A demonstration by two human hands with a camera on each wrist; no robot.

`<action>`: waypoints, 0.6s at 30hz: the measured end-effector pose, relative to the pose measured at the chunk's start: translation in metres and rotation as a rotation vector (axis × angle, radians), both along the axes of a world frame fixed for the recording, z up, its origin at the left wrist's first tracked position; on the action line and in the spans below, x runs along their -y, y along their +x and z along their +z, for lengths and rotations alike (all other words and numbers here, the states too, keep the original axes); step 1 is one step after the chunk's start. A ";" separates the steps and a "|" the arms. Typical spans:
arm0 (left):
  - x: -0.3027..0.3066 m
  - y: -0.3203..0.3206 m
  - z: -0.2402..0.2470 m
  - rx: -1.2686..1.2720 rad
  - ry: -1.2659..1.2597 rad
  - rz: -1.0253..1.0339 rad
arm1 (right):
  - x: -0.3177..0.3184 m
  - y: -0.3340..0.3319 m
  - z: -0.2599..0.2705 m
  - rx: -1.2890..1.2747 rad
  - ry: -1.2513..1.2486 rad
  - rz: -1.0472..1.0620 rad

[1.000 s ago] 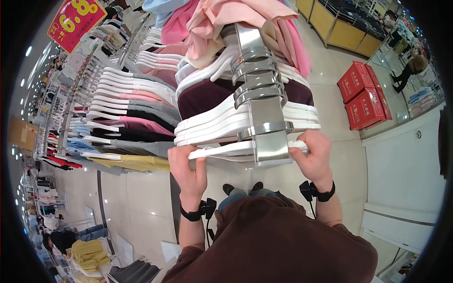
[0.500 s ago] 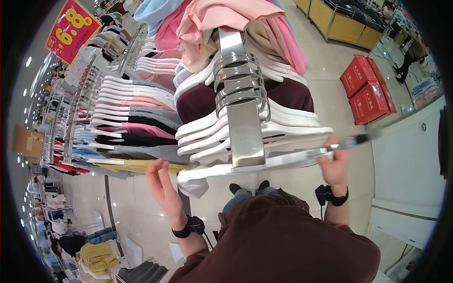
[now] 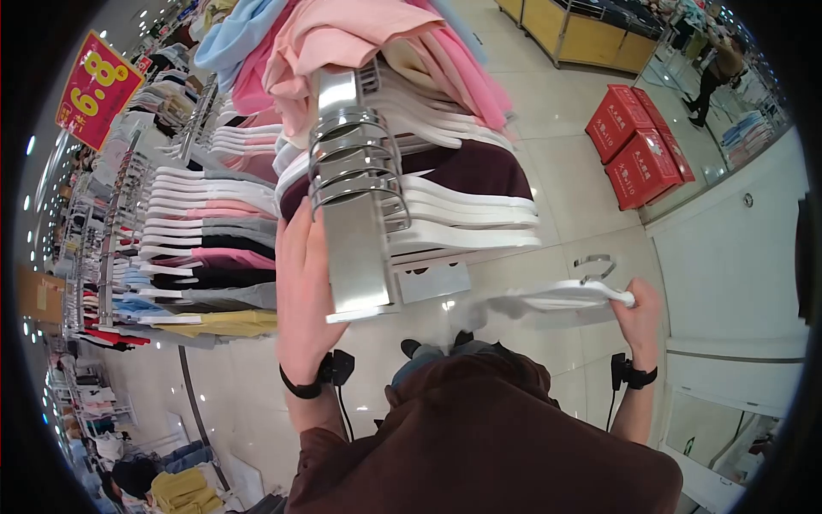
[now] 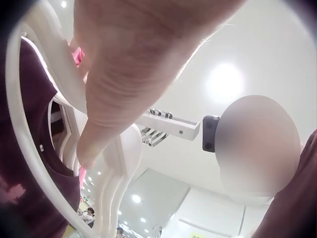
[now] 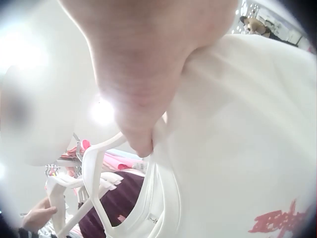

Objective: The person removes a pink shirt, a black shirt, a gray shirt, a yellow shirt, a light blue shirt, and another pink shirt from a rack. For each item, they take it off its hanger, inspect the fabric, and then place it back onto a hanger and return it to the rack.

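Two hands work at a metal rack arm (image 3: 355, 248) loaded with a row of hangers (image 3: 467, 224). The left hand (image 3: 301, 283), at nine o'clock of the arm, lies flat with straight fingers against that row, beside a maroon top (image 3: 467, 167), and grips nothing. The right hand (image 3: 638, 315), out at three o'clock and clear of the rack, curls round one end of a loose hanger (image 3: 561, 295) bearing a white shirt (image 5: 237, 148) with red print. Red boxes (image 3: 638, 146) sit on the floor at one o'clock.
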State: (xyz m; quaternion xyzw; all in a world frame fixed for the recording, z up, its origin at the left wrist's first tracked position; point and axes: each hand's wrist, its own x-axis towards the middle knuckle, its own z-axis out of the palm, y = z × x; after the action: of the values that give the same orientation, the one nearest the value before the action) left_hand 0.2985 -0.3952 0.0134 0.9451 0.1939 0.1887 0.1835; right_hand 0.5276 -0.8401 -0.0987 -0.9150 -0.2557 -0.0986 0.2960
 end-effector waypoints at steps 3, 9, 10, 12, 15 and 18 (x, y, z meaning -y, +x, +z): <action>-0.007 0.010 -0.001 0.071 0.043 -0.091 | 0.027 0.009 0.009 0.048 -0.070 -0.118; 0.000 0.011 0.009 0.125 0.124 -0.180 | 0.044 0.041 0.040 0.207 -0.107 -0.161; 0.002 0.010 0.012 0.123 0.127 -0.175 | 0.038 0.045 0.048 0.194 -0.092 -0.166; 0.005 0.007 0.016 0.213 0.092 -0.237 | 0.017 0.050 0.060 0.167 -0.068 -0.111; 0.007 -0.003 0.027 0.141 0.041 -0.252 | -0.024 0.054 0.076 0.086 -0.027 0.007; 0.009 -0.013 0.028 0.043 -0.010 -0.240 | -0.071 0.056 0.096 0.005 0.009 0.143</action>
State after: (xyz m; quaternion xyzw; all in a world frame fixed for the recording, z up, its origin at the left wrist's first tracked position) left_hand 0.2859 -0.4038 0.0409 0.9563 0.0764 0.1845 0.2136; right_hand 0.5836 -0.7696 -0.0025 -0.8929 -0.3206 -0.0805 0.3058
